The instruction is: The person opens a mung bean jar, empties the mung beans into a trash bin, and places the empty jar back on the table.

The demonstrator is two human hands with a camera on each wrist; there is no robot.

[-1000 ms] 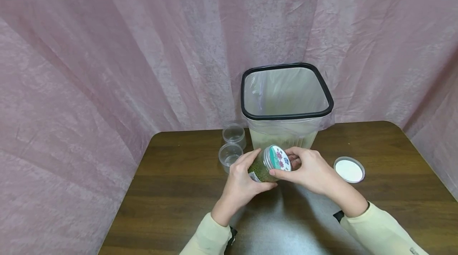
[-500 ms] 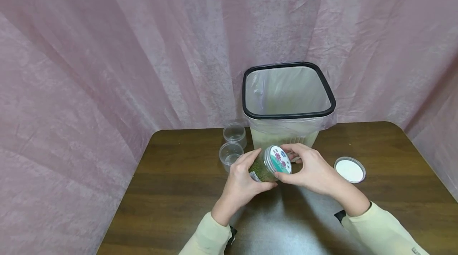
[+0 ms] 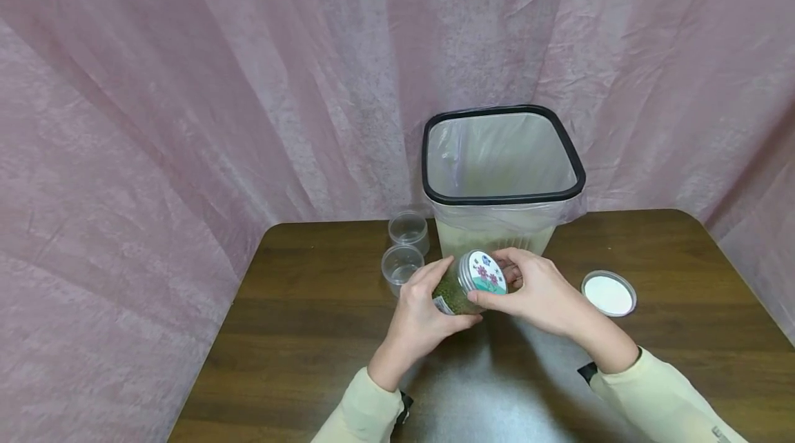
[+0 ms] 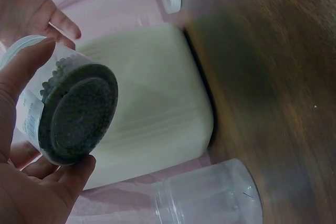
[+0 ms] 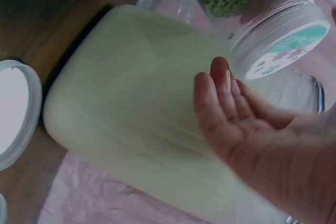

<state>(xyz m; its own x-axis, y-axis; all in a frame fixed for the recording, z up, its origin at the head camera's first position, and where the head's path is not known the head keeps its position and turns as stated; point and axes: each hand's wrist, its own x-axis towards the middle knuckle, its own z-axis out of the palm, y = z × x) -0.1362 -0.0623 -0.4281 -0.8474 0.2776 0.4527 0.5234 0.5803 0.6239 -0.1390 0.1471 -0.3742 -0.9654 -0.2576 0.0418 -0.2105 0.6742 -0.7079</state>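
My left hand grips a clear plastic jar of small green bits, tilted with its lid toward the right. In the left wrist view the thumb and fingers wrap the jar's side, and its dark base faces the camera. The jar's round lid carries a white and teal flower label. My right hand pinches this lid at its rim, thumb on the near side and index finger on the far side. Its other fingers are bent loosely beside the lid in the right wrist view.
A bin with a black rim and a clear liner stands behind the hands. To its left are two clear open jars, one behind the other. A white-faced lid lies to the right on the wooden table.
The flower label has turned on the jar's end, its teal part going from the left to the bottom. The right thumb and fingers shift along the lid's rim; the left hand stays put.
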